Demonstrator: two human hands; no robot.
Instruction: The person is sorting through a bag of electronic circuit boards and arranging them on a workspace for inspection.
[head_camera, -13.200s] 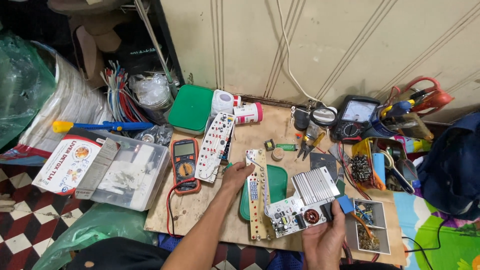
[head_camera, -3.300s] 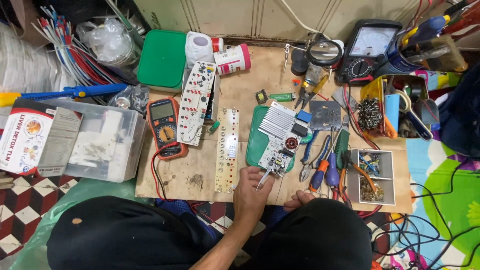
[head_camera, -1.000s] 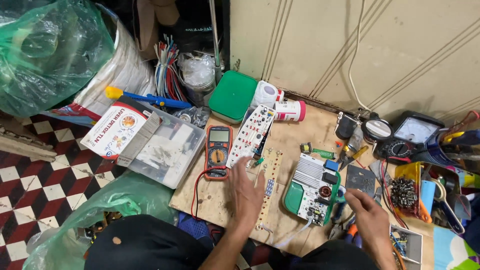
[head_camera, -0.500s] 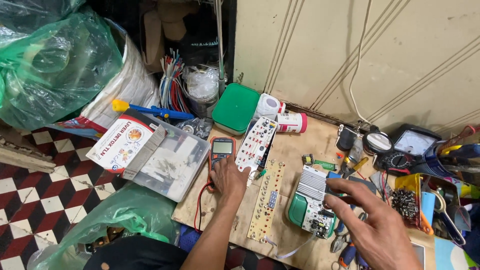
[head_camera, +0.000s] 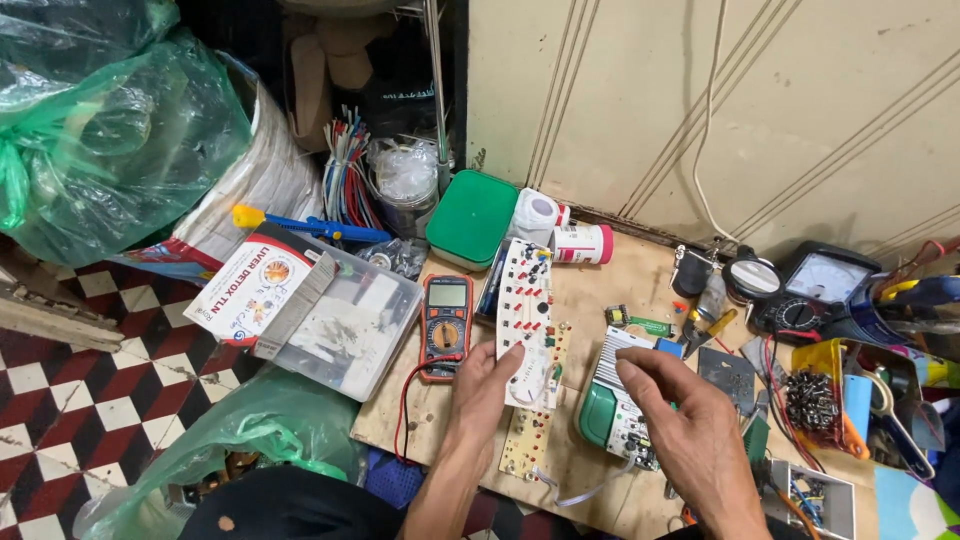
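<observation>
left hand (head_camera: 487, 385) flat, right hand (head_camera: 690, 425) spread

A wooden board (head_camera: 600, 300) lay on the floor (head_camera: 60, 400) before the wall (head_camera: 800, 100). On the board's left part a multimeter (head_camera: 446, 325) lay flat, with a long circuit board (head_camera: 525, 320) just right of it, its near end under the left hand (head_camera: 482, 385). A second strip board (head_camera: 535, 425) lay beneath and nearer. Right of these sat a power-supply board (head_camera: 618, 400), the right hand (head_camera: 690, 430) over it. Behind the multimeter stood a lidded box (head_camera: 472, 218). A clear plastic bin (head_camera: 345, 325) lay left of the board.
</observation>
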